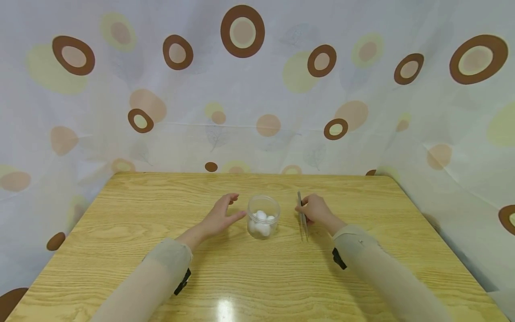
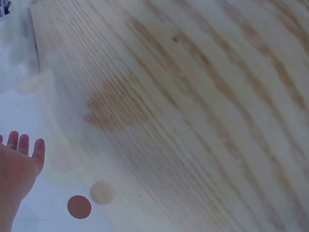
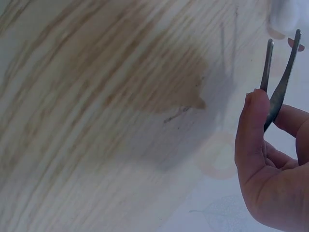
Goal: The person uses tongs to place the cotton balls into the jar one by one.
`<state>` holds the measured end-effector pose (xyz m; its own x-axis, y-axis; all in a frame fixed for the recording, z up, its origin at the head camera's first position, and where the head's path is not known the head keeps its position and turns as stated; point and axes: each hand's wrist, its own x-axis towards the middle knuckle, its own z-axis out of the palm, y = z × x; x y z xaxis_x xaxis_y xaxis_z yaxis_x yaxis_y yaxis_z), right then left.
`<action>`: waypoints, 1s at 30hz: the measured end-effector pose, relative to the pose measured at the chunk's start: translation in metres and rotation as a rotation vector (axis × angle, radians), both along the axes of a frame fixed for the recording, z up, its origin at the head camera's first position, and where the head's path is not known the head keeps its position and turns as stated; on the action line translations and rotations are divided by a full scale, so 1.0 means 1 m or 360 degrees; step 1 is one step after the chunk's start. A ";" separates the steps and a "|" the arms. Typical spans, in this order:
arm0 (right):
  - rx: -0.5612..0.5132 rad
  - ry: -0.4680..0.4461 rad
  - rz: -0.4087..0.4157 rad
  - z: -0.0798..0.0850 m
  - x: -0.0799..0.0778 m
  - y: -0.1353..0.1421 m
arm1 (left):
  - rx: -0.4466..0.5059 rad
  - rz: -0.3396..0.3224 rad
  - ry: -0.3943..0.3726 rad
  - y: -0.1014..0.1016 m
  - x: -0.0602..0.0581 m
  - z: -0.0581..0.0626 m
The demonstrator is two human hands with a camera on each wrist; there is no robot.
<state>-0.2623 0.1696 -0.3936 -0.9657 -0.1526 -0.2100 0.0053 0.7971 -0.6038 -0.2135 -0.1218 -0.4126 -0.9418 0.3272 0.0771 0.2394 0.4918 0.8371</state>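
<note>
A clear round jar [image 1: 263, 203] without a lid stands on the table, with several white balls [image 1: 261, 229] inside it. Just left of the jar, my left hand [image 1: 220, 216] is held with thumb and fingers apart, and nothing is in it. On the jar's other side my right hand [image 1: 315, 209] pinches a pair of metal tweezers [image 1: 302, 219] between thumb and fingers. In the right wrist view the two tips of the tweezers [image 3: 292, 63] stand apart with nothing between them. Only the fingers and palm of the left hand [image 2: 19, 164] show in the left wrist view.
The wood-grain table [image 1: 241, 277] reaches back to a white curtain [image 1: 257, 89] printed with brown, peach and yellow-green circles. This cloth also hangs at the left and right sides. A bright light reflection lies on the table near the front.
</note>
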 end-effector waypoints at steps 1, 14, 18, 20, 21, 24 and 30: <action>0.0007 0.0001 -0.0004 -0.001 0.000 0.000 | 0.0002 -0.0001 0.0001 0.000 0.000 0.000; -0.0069 0.0005 -0.0038 -0.011 0.003 -0.005 | -0.0009 -0.0028 0.0001 -0.002 0.000 -0.001; -0.0075 0.0000 -0.0055 -0.014 0.003 -0.008 | -0.0022 -0.0029 -0.0002 -0.002 0.000 -0.002; -0.0060 0.0008 -0.0051 -0.016 0.003 -0.009 | -0.0024 -0.0028 -0.0002 -0.002 -0.001 -0.003; -0.0051 0.0016 -0.0045 -0.017 0.003 -0.010 | -0.0026 -0.0028 -0.0002 -0.002 -0.001 -0.003; -0.0019 0.0032 -0.0052 -0.019 0.002 -0.011 | -0.0028 -0.0025 -0.0001 -0.002 -0.001 -0.004; 0.0055 0.0034 -0.0076 -0.022 0.001 -0.016 | -0.0029 -0.0025 -0.0010 -0.002 0.000 -0.003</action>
